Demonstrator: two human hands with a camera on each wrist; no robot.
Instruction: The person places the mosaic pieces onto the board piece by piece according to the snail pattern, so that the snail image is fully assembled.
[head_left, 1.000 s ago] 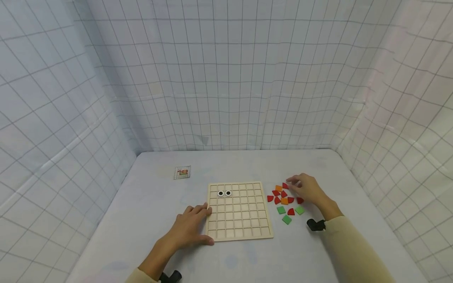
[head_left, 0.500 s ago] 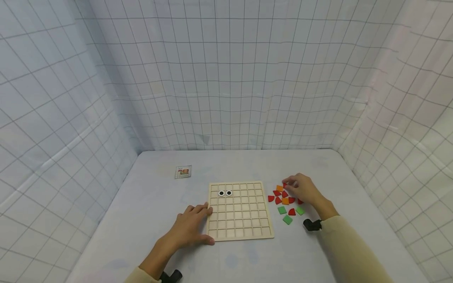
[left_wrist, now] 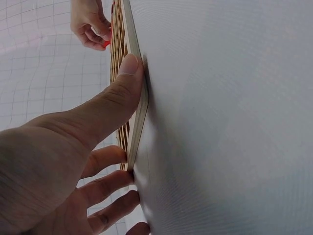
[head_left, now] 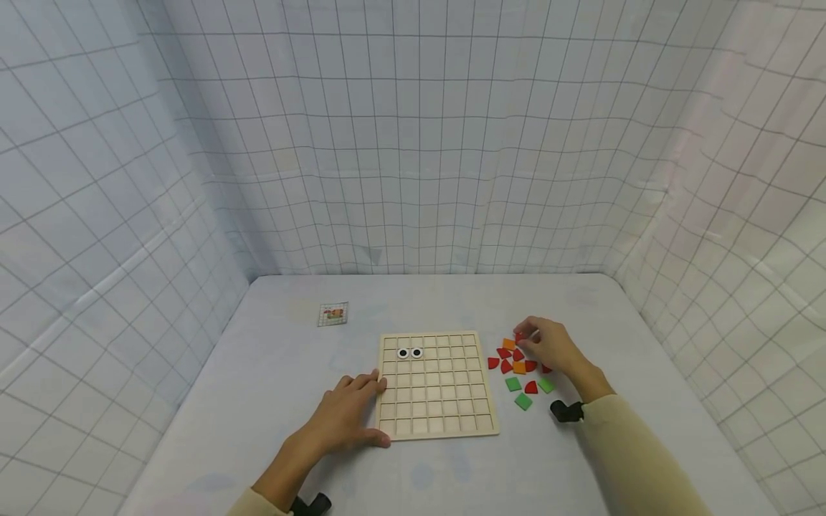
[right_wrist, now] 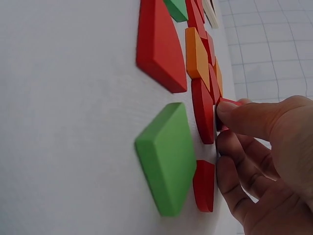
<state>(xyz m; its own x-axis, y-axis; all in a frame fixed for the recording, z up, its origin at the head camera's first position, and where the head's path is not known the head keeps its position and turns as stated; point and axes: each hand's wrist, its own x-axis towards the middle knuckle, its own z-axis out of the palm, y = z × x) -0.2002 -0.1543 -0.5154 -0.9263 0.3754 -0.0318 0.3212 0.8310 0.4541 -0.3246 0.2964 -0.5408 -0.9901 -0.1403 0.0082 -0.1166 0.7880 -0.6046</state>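
My left hand [head_left: 347, 413] rests against the near left corner of a pale wooden grid board [head_left: 435, 393]. Its thumb touches the near edge and its fingers spread along the left edge, as the left wrist view also shows. Two round eye tiles [head_left: 409, 353] sit side by side in the board's upper left cells. To the right of the board, my right hand [head_left: 556, 349] pinches a red quarter-circle tile [right_wrist: 232, 102] between thumb and fingers, low over the table. The fingers partly cover that tile.
Red quarter-circle tiles [head_left: 531, 388], orange square tiles [head_left: 519, 367] and green square tiles [head_left: 523, 401] lie loose right of the board. A small picture card [head_left: 333, 314] lies at the back left. Gridded white curtains [head_left: 413, 179] enclose the table.
My right hand has moved slightly left onto the red tile at the far end of the pile, and its fingers have closed on it. My left hand and the board stay put.
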